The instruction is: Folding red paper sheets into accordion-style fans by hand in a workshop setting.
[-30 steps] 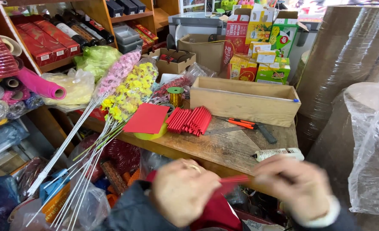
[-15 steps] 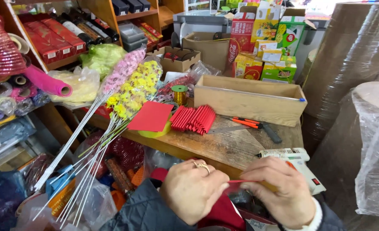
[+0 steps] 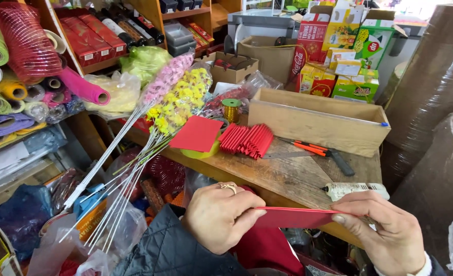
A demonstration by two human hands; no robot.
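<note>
My left hand (image 3: 221, 214), with a ring on one finger, pinches the left end of a flat red paper sheet (image 3: 295, 217). My right hand (image 3: 385, 230) pinches its right end, so the sheet is stretched level between them just below the front edge of the wooden workbench (image 3: 282, 176). On the bench lie a row of folded red paper pieces (image 3: 247, 139) and a single red paper sheet (image 3: 198, 133) resting on a yellow-green bowl.
Artificial flower stems (image 3: 173, 99) lean over the bench's left end. A long wooden box (image 3: 316, 122), orange-handled scissors (image 3: 316, 149), a glue gun (image 3: 357, 190) and a gold spool (image 3: 231, 108) sit on the bench. Mesh rolls (image 3: 22, 51) fill the left shelves; brown paper rolls (image 3: 431, 92) stand right.
Both hands have steadied and moved apart along the red sheet, which now lies flat and taut between them. The view has dipped slightly.
</note>
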